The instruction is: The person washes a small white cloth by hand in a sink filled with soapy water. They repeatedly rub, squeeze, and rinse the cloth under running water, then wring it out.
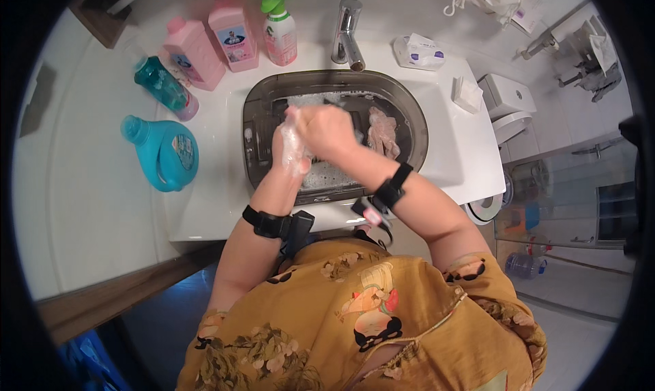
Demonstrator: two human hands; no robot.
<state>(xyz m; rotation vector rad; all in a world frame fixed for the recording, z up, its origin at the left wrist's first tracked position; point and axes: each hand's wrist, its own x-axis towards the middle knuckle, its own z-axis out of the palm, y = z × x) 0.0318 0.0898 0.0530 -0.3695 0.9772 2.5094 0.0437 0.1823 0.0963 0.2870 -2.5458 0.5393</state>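
My left hand [278, 148] and my right hand [330, 130] press together above a dark translucent plastic washbasin [420, 135]. Between them is a small whitish, sudsy cloth [293, 141], which drapes over the left hand towards its wrist; the fingers of both hands curl in on it and partly hide it. Sudsy water [332, 176] fills the basin's bottom. A wet pinkish-beige cloth [383, 132] lies in the basin's right side, apart from my hands. Ridged dark parts of the basin floor show behind the hands.
The basin sits in a white sink counter [450, 135] under a chrome faucet [350, 38]. Along the left stand a blue detergent bottle [166, 153], a teal bottle [164, 86], pink bottles [235, 38] and a green-topped spray bottle [280, 33]. Tissue packs [419, 52] lie at right.
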